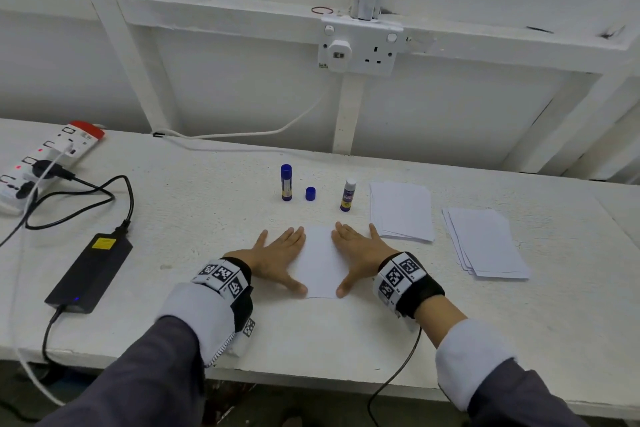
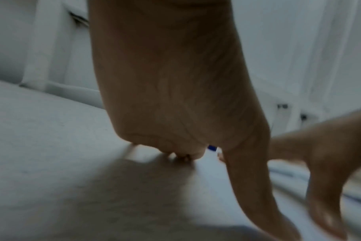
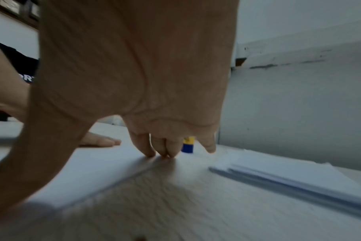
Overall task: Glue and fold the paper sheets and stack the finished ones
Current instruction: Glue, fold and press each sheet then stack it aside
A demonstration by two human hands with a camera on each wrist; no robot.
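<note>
A white paper sheet (image 1: 320, 262) lies flat on the table in front of me. My left hand (image 1: 278, 258) presses on its left edge with straight fingers, and my right hand (image 1: 356, 255) presses on its right edge the same way. Behind the sheet stand a capped blue glue stick (image 1: 286, 182), a loose blue cap (image 1: 310, 193) and an uncapped glue stick (image 1: 348, 195). To the right lie a neat paper stack (image 1: 401, 211) and a fanned paper stack (image 1: 486, 243). In the right wrist view my right hand's fingertips (image 3: 164, 151) touch the sheet (image 3: 105, 169).
A black power adapter (image 1: 90, 272) with cables lies at the left, with a power strip (image 1: 45, 163) behind it. A wall socket (image 1: 358, 50) sits on the white wall behind the table (image 1: 207, 204). The table's front edge runs just below my wrists.
</note>
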